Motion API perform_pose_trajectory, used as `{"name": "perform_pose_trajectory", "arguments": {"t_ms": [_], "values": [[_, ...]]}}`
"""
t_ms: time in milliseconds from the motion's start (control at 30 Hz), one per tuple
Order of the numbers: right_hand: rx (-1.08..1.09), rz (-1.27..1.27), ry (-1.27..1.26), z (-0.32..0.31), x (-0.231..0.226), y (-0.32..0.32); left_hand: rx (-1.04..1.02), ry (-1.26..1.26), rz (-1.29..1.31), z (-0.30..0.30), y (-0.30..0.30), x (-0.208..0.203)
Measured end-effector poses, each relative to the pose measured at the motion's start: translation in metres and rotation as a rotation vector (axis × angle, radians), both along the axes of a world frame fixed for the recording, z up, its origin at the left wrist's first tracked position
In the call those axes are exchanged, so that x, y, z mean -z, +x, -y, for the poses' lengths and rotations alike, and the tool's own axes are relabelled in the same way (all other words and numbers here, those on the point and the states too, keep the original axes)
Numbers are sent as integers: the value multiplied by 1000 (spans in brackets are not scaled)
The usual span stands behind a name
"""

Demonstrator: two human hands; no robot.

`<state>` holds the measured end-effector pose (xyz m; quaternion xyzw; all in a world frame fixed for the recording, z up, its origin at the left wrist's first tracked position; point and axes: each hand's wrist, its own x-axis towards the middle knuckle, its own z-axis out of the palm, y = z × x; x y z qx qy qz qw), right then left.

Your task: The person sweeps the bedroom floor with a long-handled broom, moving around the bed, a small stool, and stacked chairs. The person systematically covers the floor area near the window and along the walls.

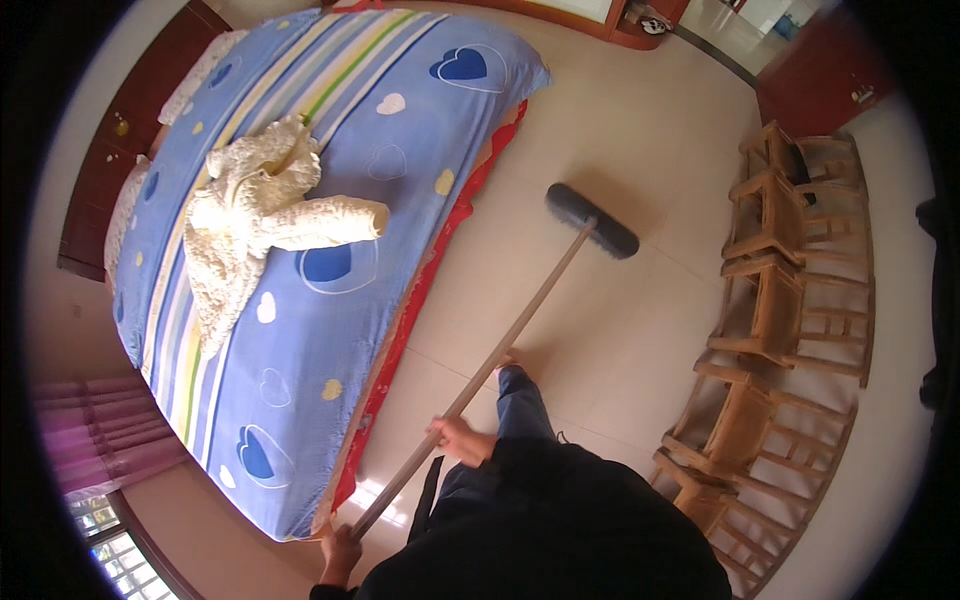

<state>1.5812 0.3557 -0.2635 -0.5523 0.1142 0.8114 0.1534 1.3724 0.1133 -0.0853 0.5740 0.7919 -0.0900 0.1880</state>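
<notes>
Black clothing (580,530) is seen nearest, past the near corner of the bed (362,450), which serves as landmark. By that corner, the long shaft (495,352) of a broom (539,292) is held in both hands, set apart along it. The left hand (341,545) is closed round the shaft near its upper end, beside the bed's corner; the right hand (462,440) is curled round it farther down, just off the bed's long side. Neither palm is left spread. The broom is slanted away from the bed, its oblong, dark-bristled brush head (592,220) placed at the floor out to the bed's right; whether the bristles are pressed down cannot be told.

The shaft is straight, slim and brownish. The bed is spread with a blue cover (300,430) printed with hearts and stripes, and edged below by red fabric. On it a puckered cream garment (250,200) is laid crumpled, one sleeve stretched out.

Beside the bed, pale, smooth floor tiles (620,340) are crossed by thin joints. Across them from the bed, slatted wooden chairs (770,300) are ranged along the wall. At the bed's left, a dark wooden headboard (95,200) and a purple curtain (110,430) are seen.
</notes>
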Motion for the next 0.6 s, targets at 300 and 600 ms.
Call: {"name": "perform_pose_trajectory", "arguments": {"t_ms": [300, 600], "values": [[-175, -457, -355, 171, -139, -171, -34, -134, -244, 133, -146, -240], [-240, -506, -275, 142, -46, -114, -224, -372, -191, 66, -66, -189]]}}
